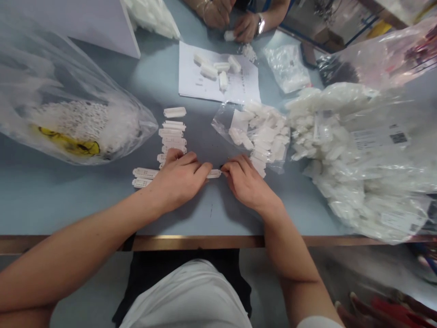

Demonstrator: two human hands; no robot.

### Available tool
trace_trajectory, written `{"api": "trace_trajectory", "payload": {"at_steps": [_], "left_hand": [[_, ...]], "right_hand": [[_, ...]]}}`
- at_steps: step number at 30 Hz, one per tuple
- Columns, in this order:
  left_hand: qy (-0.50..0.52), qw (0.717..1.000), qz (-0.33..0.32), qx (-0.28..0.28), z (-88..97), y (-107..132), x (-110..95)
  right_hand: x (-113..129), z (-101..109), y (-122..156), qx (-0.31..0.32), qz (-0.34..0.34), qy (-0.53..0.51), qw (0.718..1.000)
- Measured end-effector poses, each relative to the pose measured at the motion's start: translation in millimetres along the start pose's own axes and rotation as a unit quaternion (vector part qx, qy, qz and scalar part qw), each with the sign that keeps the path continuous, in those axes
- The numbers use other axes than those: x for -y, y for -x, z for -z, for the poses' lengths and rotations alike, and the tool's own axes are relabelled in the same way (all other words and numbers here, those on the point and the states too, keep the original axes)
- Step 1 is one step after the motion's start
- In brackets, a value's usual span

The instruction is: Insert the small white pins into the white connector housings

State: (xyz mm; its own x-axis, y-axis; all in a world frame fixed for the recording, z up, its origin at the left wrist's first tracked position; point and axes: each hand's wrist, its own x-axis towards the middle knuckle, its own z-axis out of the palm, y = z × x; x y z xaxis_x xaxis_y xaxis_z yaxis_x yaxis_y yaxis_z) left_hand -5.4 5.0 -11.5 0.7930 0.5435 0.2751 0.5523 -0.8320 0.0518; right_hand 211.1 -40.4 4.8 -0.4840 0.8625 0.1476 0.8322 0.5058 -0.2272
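Low over the table, my left hand (182, 180) is closed on a narrow white plastic housing (214, 173), whose right end sticks out past the fingertips. At that end, my right hand (244, 180) is closed in a pinch. A small dark bit shows at its fingertips, too small to name. Beyond my left hand runs a column of similar white plastic housings (172, 133), partly covered by the fingers. Two longer slotted white strips (145, 172) lie to the left of my left wrist.
A clear bag of small white parts (85, 120) stands left. An open bag of white pieces (269, 130) and larger filled bags (358, 159) lie right. Across the table, a co-worker's hands (247, 27) work near a paper sheet (191, 86) bearing several white pieces.
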Motion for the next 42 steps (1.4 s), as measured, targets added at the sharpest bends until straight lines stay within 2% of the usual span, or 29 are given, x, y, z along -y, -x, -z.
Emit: {"api": "trace_trajectory", "payload": {"at_steps": [8,21,36,42], "left_hand": [[0.005,1.000,0.011,-0.014,0.3,-0.3,-1.1],[0.013,1.000,0.016,-0.015,-0.9,0.5,-3.0],[0.007,1.000,0.009,-0.027,-1.9,-0.1,-3.4],[0.011,1.000,0.011,-0.019,-2.3,0.9,-3.7]], "right_hand": [[4.0,-0.1,-0.3,0.038,0.039,0.096,0.994],[6.8,-1.3,0.7,0.039,0.054,0.127,0.990],[3.7,-8.9,0.5,0.018,0.040,0.104,0.994],[3.9,-6.1,-0.1,-0.001,0.036,0.057,0.998]]}}
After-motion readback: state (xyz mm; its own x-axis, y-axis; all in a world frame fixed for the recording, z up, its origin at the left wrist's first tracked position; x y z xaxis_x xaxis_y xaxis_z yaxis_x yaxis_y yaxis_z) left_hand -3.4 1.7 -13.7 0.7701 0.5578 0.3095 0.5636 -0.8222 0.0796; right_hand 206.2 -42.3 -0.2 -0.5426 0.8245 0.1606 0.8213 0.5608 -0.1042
